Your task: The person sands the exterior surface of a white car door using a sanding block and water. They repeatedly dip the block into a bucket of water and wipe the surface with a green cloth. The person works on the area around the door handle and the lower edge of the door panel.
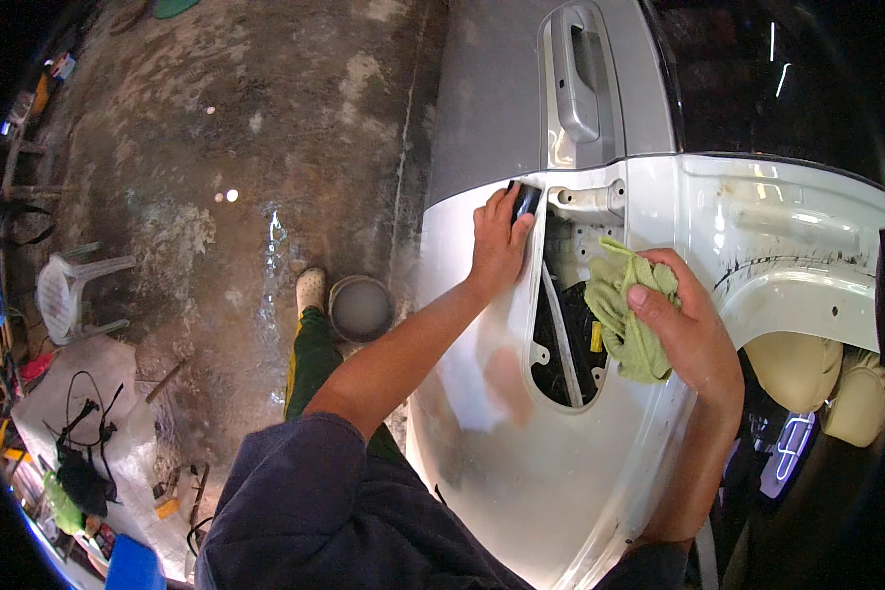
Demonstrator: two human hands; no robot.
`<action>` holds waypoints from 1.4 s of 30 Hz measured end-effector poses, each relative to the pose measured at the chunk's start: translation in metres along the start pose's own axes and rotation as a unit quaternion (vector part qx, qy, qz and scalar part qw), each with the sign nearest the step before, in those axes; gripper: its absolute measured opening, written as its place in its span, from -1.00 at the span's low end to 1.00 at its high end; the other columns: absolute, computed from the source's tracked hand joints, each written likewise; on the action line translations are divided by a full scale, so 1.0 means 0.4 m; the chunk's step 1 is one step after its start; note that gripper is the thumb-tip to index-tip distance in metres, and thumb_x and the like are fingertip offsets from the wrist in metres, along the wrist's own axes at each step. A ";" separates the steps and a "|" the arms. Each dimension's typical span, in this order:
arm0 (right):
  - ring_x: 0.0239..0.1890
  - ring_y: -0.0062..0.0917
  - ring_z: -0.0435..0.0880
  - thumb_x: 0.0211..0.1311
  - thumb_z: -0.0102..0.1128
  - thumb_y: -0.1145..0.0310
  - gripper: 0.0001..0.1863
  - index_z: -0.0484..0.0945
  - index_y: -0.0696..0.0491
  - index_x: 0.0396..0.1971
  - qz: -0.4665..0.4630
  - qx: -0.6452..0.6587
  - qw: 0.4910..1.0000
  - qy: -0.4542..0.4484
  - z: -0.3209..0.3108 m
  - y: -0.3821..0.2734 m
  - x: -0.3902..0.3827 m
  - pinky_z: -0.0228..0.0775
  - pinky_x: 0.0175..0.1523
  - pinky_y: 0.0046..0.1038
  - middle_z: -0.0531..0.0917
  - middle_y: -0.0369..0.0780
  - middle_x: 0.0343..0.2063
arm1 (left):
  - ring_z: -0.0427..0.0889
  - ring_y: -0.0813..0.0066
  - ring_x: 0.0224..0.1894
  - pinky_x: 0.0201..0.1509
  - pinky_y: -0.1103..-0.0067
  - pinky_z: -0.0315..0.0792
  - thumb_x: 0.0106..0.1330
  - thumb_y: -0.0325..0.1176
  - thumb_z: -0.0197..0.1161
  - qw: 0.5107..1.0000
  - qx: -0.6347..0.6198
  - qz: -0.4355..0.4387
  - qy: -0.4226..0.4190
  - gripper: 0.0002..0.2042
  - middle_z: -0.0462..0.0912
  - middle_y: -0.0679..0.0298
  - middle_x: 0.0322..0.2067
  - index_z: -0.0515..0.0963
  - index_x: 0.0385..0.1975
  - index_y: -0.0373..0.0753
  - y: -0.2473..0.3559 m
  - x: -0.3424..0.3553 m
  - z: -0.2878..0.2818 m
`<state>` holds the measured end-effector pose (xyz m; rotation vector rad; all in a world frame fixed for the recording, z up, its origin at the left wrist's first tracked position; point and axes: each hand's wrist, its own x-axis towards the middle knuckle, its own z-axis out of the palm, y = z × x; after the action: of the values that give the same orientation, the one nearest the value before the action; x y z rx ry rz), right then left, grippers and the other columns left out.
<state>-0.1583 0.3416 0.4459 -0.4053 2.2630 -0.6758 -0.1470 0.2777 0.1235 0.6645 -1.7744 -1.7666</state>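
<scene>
Fingers of the left hand [500,241]: bent round a black block [526,201], thumb and fingertips parted by about its breadth; block against the white body panel [472,482], near its upper edge.
Fingers of the right hand [693,329]: curled well in upon a bunched green cloth [631,315], thumb on top; some fingertips are hidden.
Opening [580,285]: rounded cutout in the panel, crossed by a slanting rod [560,332]; block beside its upper left corner, cloth overlapping its right edge.
Panel edges: the upper one meets a grey door [487,88] bearing a grey handle [575,88]; right of the opening, a ridge leads to the wheel arch [806,310].
Room for moving: smooth panel widens between the opening's lower rim and the person's body.
Surface: white, glossy, with cloudy patches and reflections.
Floor [197,187]: stained, partly wet; bucket [362,337] of cloudy grey liquid near the panel's left edge; white plastic chair [59,300] farther left.
</scene>
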 end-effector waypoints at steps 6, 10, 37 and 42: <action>-0.17 -0.66 0.61 0.48 0.20 0.28 -0.62 0.44 0.16 0.14 -0.001 -0.024 1.000 -0.001 0.001 0.010 0.001 0.51 -0.02 -0.55 0.65 -0.24 -0.18 | 0.22 -0.15 0.38 0.50 0.14 0.04 0.56 -0.23 0.00 0.997 0.011 0.007 -0.074 -0.44 0.26 -0.16 0.37 0.17 0.47 -0.34 -0.037 -0.319 -0.009; -0.17 -0.64 0.61 0.46 0.21 0.26 -0.63 0.46 0.15 0.11 -0.021 -0.022 1.000 -0.002 0.008 0.023 -0.010 0.50 -0.03 -0.53 0.66 -0.23 -0.21 | 0.31 -0.09 0.30 0.46 0.17 0.15 0.55 -0.10 0.10 0.992 -0.009 -0.022 -0.126 -0.38 0.30 -0.11 0.32 0.18 0.49 -0.27 -0.003 -0.513 -0.107; 0.02 -0.05 0.68 0.36 0.25 0.13 -0.47 0.43 0.07 0.21 -0.062 0.001 0.986 0.157 0.184 0.072 0.003 0.49 0.12 -0.19 0.68 0.08 -0.05 | 0.49 0.22 0.33 0.44 0.19 0.38 0.39 -0.27 0.35 0.780 -0.264 -0.353 -0.444 -0.41 0.46 0.06 0.32 0.32 0.34 -0.34 0.244 0.143 -0.558; -0.04 -0.17 0.69 0.39 0.18 -0.12 -0.41 0.49 0.05 0.16 0.174 0.359 0.832 0.386 0.550 0.151 0.086 0.48 0.06 -0.14 0.69 0.00 -0.17 | 0.49 0.35 0.31 0.35 0.34 0.45 0.37 -0.30 0.36 0.662 -0.131 -0.483 -0.558 -0.38 0.49 0.18 0.28 0.30 0.38 -0.28 0.096 0.216 -0.531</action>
<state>-0.0280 0.2982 0.2605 0.7661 2.4302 -1.6048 -0.0640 0.0643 0.1630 0.3732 -1.7933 -3.6973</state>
